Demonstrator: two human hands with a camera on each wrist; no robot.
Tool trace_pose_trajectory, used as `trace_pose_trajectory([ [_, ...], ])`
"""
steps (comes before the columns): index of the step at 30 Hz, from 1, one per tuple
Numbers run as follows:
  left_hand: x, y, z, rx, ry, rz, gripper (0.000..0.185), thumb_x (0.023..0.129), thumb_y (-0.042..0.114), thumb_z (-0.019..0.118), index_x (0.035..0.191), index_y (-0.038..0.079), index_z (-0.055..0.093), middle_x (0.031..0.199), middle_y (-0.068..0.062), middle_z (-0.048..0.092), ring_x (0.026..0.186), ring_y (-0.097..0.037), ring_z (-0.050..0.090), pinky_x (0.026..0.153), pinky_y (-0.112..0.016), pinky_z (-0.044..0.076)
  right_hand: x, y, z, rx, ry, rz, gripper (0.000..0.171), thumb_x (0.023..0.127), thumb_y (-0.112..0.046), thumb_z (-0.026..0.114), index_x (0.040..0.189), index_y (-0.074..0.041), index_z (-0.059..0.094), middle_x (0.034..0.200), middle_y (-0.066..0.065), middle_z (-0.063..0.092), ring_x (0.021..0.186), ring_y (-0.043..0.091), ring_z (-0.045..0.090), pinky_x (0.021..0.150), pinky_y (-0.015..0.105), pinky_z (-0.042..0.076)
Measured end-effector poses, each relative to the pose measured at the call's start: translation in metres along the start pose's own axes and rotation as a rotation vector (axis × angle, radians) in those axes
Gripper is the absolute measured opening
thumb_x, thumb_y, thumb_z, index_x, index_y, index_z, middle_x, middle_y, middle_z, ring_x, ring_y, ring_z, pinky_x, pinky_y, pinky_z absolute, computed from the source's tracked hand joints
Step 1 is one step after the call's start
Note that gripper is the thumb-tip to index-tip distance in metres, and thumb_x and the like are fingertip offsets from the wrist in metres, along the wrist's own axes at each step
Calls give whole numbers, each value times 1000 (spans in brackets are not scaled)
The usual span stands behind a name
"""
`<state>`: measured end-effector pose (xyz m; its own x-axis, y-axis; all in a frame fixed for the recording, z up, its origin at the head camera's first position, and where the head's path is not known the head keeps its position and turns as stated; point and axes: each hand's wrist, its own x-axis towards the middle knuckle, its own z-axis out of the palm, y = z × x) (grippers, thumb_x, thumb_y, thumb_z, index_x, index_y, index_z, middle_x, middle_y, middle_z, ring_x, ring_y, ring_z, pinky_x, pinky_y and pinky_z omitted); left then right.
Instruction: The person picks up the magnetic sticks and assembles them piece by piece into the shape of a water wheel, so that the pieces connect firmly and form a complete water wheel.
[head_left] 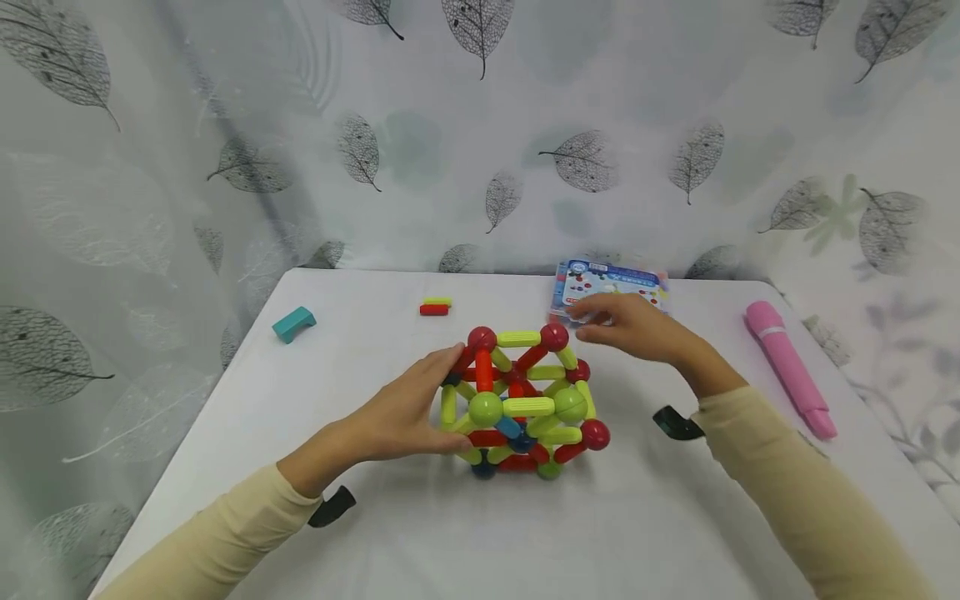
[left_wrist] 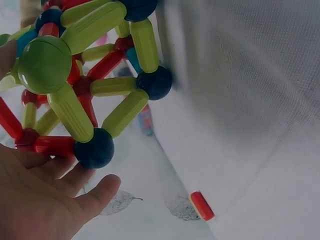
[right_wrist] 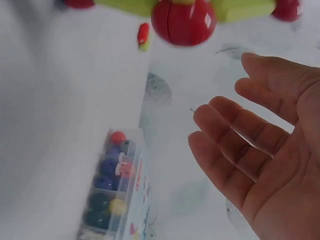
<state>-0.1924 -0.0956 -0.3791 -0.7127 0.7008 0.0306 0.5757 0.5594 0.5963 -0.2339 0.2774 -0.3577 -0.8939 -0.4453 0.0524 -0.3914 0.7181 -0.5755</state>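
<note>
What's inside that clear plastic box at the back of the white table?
The clear plastic box holds coloured balls in a row: red on top, then blue, dark green and yellow. Its printed lid and the right hand hide the rest from above.

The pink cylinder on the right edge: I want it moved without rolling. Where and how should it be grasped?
Grip the pink cylinder around its wide middle, coming down from above with fingers across its width. It lies flat on the table, long and round, so it would likely roll sideways; the right hand is nearest.
</note>
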Motion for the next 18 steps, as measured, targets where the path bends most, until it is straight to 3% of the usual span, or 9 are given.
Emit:
trace_pose_trajectory([
  [3, 0, 0, 1, -3, 7, 0, 112, 78, 45, 85, 163, 11, 21, 163, -3, 34, 146, -21, 37, 110, -47, 46, 44, 0, -1, -33, -45, -8, 37, 99, -22, 68, 133, -7, 67, 130, 12, 68, 115, 30, 64, 94, 48, 56],
  [9, -1, -2, 2, 3, 17, -7, 111, 77, 46, 85, 162, 13, 23, 161, 0, 36, 144, -18, 39, 108, -45, 49, 121, 0, 15, -86, -127, -42, 33, 99, -19, 67, 131, -10, 68, 128, 11, 69, 112, 27, 67, 94, 44, 58],
  [18, -6, -4, 3, 35, 44, 22, 110, 77, 47, 85, 162, 12, 24, 160, -1, 37, 143, -19, 40, 109, -44, 47, 185, -11, 53, -231, -280, -84, 38, 97, -19, 70, 134, -10, 66, 129, 13, 68, 116, 25, 64, 98, 40, 55],
])
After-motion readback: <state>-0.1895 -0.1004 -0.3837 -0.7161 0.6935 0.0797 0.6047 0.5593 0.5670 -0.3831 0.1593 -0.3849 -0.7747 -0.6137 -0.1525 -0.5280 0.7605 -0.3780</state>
